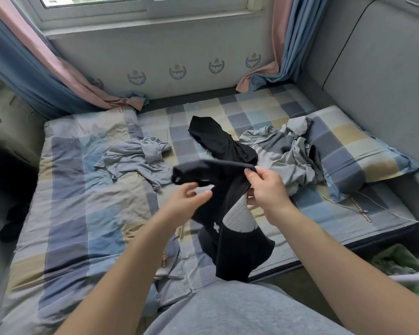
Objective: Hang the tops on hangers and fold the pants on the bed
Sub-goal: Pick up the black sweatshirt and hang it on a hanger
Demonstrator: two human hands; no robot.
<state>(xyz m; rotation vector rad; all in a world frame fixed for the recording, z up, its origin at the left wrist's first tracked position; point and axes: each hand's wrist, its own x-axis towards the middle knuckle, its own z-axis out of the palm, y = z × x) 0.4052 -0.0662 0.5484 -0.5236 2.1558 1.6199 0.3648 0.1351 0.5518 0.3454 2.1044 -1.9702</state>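
Black garment with a pale grey panel hangs at frame centre, above the near edge of the checked bed. Right hand pinches its upper hem between thumb and forefinger; left hand sits at the cloth's left side, fingers loosely curled and slightly apart, grip on the fabric cannot be told. On the bed behind: crumpled grey garment left of centre, second black piece upper centre, touching a grey heap that lies against the pillow at right.
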